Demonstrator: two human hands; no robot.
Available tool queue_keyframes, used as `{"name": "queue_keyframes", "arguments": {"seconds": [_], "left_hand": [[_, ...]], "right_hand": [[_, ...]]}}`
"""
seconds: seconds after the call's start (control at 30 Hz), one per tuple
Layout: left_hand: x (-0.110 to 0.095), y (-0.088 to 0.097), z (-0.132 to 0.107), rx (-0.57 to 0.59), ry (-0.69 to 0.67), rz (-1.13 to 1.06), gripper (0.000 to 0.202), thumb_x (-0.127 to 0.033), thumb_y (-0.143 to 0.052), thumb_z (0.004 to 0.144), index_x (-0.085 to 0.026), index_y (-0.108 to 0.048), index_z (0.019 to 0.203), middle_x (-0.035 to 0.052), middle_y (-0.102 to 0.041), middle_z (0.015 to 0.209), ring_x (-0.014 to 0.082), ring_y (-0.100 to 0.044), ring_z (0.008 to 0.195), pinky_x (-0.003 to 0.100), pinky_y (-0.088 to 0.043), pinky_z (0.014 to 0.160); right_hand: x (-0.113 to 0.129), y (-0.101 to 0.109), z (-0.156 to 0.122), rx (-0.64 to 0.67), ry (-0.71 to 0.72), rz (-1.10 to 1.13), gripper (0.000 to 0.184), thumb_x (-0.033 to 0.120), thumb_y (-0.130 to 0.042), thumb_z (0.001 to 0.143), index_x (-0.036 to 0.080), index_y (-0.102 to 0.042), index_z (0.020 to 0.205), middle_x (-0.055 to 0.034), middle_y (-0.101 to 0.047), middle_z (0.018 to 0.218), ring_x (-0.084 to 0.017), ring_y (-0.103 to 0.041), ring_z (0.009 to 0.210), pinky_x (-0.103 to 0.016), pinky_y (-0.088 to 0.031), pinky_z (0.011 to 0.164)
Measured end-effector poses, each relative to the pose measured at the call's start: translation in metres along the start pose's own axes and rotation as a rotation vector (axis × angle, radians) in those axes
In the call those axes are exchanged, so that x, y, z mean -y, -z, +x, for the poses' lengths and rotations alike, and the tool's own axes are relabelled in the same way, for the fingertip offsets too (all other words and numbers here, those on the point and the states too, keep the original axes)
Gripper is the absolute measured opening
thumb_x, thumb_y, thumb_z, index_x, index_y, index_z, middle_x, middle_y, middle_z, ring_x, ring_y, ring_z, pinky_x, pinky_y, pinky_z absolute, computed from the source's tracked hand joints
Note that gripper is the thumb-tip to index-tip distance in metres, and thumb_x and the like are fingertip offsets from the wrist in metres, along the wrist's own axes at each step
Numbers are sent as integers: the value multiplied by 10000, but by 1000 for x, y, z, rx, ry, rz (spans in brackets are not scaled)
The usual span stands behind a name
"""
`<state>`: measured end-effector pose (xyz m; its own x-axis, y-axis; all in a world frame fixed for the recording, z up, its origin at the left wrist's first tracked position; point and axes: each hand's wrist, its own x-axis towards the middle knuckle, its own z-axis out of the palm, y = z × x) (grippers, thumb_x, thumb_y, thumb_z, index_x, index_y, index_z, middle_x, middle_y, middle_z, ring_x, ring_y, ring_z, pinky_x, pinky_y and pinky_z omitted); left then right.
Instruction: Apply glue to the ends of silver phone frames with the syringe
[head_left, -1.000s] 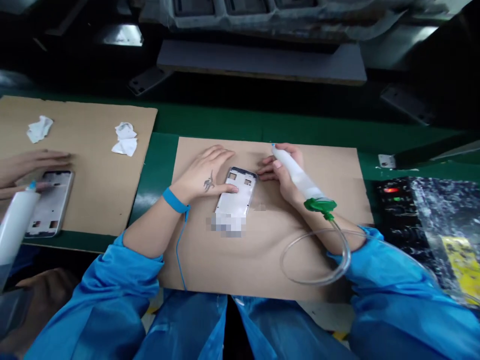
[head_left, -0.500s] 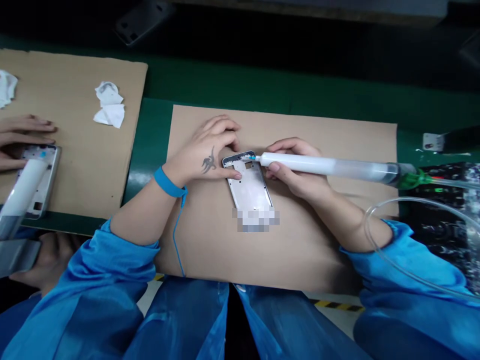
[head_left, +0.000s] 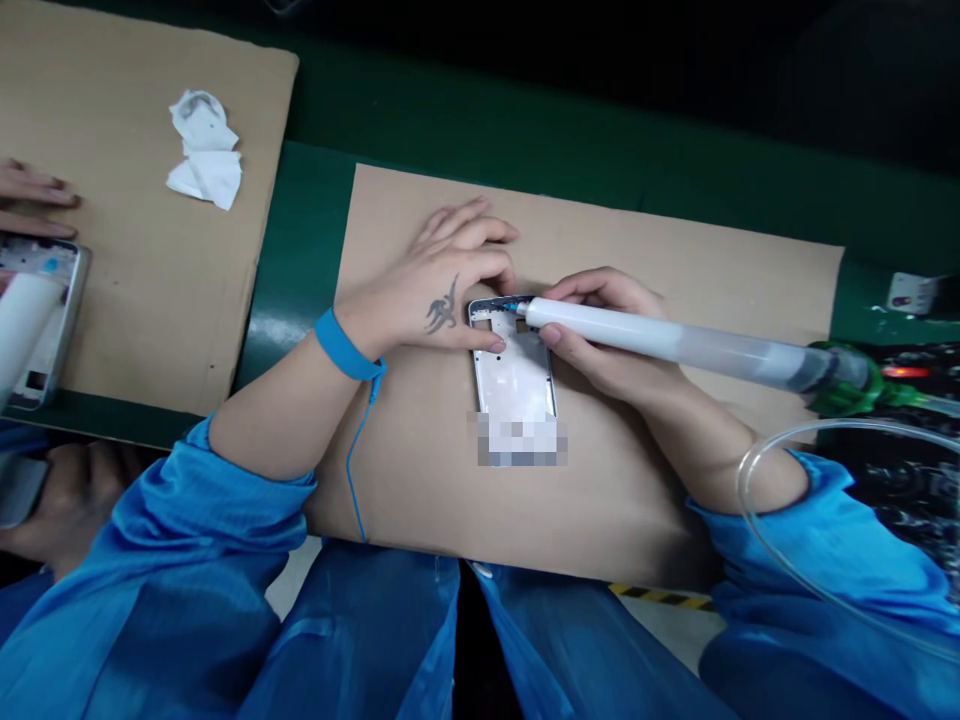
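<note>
Head camera view, as seen from beside the bench: the blunt blue nozzle [head_left: 514,307] of a white plastic syringe barrel [head_left: 660,340] has slid along the top edge of a silver metal phone frame [head_left: 514,375], away from the corner and toward the middle, and it now sits against that edge. The frame lies flat on a tan cardboard sheet [head_left: 675,230] at the middle of the picture, its lower end hidden by a blurred patch. The person's right hand [head_left: 607,335] grasps the barrel, fingers curled around it. The tattooed left hand [head_left: 435,285] is spread, not gripping, with the thumb tip pressing on the frame's upper left side. A blue wrist strap [head_left: 341,345] circles the left wrist, and a clear plastic tube [head_left: 739,490] curves near the green fitting [head_left: 844,380] at the right. At the far left, a co-worker's hand [head_left: 30,195] lies just beside a second phone frame [head_left: 75,300], near crumpled white tissue [head_left: 204,150].
</note>
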<state>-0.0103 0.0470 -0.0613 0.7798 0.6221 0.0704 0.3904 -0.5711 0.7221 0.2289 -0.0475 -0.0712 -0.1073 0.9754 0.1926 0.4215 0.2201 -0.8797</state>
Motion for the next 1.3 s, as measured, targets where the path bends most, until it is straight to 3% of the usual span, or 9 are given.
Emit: {"name": "queue_keyframes", "arguments": {"seconds": [0.6,1.3], "left_hand": [[-1,0,0,7,13,-22,537,-652,-920,651,-268,-744,982,60,-559,1512,484,-249,1599,696,-135,1325],[5,-3,-2,4,-54,41,545,-682,-863,711,-256,-742,1030,94,-548,1547,469,-246,1600,672,-138,1327]], "right_hand": [[-1,2,2,8,17,-71,304,481,-849,856,243,-725,999,-40,-749,878,-172,-676,683,-290,-584,589],[-3,2,2,6,21,4,325,488,-877,827,220,-729,937,-41,-738,814,-158,-664,643,-269,-551,560]]}}
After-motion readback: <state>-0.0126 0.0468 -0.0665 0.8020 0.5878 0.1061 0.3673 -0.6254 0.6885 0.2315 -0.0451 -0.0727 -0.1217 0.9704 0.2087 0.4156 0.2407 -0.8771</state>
